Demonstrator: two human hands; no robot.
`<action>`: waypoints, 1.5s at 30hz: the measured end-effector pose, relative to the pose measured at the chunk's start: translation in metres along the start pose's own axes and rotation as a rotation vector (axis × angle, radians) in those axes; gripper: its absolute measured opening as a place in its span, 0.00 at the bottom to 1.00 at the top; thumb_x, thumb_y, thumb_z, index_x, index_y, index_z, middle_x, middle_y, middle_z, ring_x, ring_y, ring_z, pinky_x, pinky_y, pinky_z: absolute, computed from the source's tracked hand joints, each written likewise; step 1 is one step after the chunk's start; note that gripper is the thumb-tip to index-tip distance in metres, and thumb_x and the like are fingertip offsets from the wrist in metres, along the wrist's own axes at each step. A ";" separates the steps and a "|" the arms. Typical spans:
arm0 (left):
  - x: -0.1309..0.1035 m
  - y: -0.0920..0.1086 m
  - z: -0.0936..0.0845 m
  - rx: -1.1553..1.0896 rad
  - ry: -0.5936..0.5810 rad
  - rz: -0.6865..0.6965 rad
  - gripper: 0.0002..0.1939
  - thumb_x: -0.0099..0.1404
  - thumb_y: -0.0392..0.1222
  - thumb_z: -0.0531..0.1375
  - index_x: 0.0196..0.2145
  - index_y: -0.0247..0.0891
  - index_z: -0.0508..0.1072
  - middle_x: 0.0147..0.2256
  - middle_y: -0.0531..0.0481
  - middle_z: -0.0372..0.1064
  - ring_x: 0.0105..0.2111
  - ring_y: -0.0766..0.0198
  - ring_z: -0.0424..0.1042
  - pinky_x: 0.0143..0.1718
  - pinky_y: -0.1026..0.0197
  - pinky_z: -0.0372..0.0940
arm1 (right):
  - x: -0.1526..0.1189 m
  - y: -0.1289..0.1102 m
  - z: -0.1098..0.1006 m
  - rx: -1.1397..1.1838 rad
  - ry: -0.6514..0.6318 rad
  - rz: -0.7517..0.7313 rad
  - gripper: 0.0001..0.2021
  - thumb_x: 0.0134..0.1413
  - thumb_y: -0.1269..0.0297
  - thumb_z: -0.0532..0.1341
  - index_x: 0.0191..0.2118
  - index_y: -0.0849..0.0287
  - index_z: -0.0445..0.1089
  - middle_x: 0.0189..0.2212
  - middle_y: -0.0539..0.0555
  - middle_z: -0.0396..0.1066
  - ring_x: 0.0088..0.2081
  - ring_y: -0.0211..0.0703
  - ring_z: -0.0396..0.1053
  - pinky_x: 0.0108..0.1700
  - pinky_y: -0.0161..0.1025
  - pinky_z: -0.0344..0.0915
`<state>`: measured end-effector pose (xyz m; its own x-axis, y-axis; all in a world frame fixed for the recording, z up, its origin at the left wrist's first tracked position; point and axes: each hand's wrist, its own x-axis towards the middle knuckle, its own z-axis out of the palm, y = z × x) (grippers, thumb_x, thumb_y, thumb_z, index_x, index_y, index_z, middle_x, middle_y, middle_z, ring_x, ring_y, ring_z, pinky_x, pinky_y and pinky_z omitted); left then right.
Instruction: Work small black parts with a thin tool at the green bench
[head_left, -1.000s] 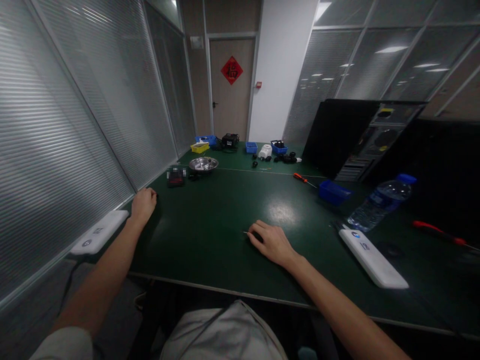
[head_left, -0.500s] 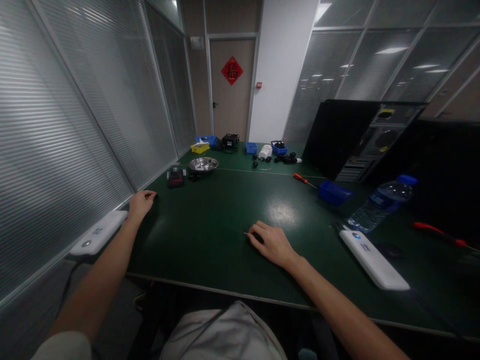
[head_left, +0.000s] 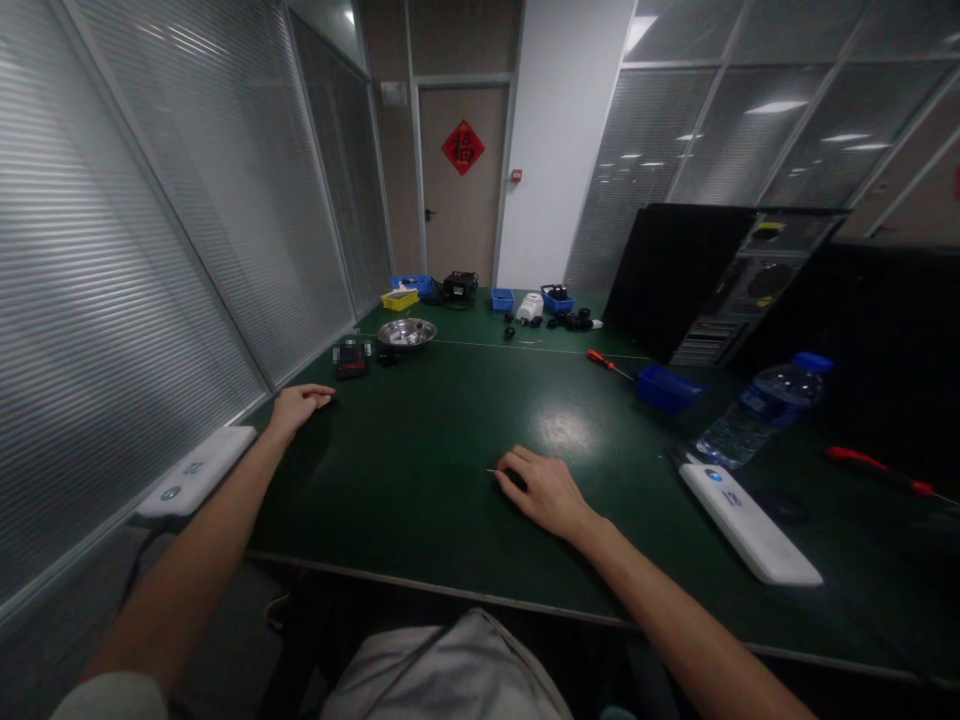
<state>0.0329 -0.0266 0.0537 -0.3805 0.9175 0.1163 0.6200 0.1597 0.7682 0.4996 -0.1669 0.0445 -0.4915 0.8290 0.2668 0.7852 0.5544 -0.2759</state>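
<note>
My left hand [head_left: 300, 408] is over the left part of the green table [head_left: 420, 450], fingers pinched together. A small dark bit shows at its fingertips, too small to name. My right hand [head_left: 544, 490] rests near the middle of the table, thumb and forefinger closed on a thin pale piece, whose tip pokes out to the left; its kind cannot be made out. Beyond my left hand lie a dark box-like item [head_left: 351, 360], partly blurred out, and a round metal dish [head_left: 407, 334] holding small parts.
White power bank-like devices lie at left [head_left: 196, 470] and right [head_left: 750, 525]. To the right are a blue tray [head_left: 667, 388], a water bottle [head_left: 761, 410], a screwdriver [head_left: 600, 358] and a black computer case [head_left: 679, 280]. Several small bins stand along the far edge.
My left hand has moved slightly to the right, away from the glass partition. My right hand stays in place, still pinching the thin piece.
</note>
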 end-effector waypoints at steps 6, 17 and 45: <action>-0.035 0.049 0.048 -0.105 -0.585 0.209 0.23 0.55 0.54 0.70 0.44 0.37 0.82 0.41 0.44 0.79 0.42 0.54 0.74 0.45 0.56 0.67 | 0.000 -0.001 -0.002 0.003 -0.007 0.008 0.11 0.73 0.58 0.53 0.45 0.53 0.71 0.40 0.50 0.72 0.35 0.39 0.70 0.35 0.36 0.57; -0.153 0.114 0.141 -0.239 -0.822 0.688 0.14 0.71 0.48 0.61 0.47 0.39 0.81 0.43 0.47 0.78 0.39 0.61 0.74 0.41 0.60 0.65 | 0.001 0.001 0.000 -0.008 0.028 0.086 0.11 0.72 0.58 0.54 0.44 0.54 0.72 0.39 0.51 0.73 0.35 0.40 0.71 0.35 0.37 0.57; -0.163 0.111 0.126 -0.215 -0.746 0.851 0.12 0.71 0.46 0.63 0.48 0.42 0.82 0.45 0.46 0.79 0.45 0.59 0.77 0.49 0.58 0.68 | 0.001 -0.002 0.003 -0.041 0.011 0.033 0.12 0.75 0.58 0.51 0.47 0.54 0.70 0.41 0.52 0.72 0.36 0.40 0.72 0.34 0.36 0.58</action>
<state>0.2505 -0.1126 0.0405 0.6500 0.6969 0.3029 0.3239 -0.6146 0.7193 0.4964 -0.1667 0.0428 -0.4614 0.8456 0.2685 0.8157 0.5233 -0.2466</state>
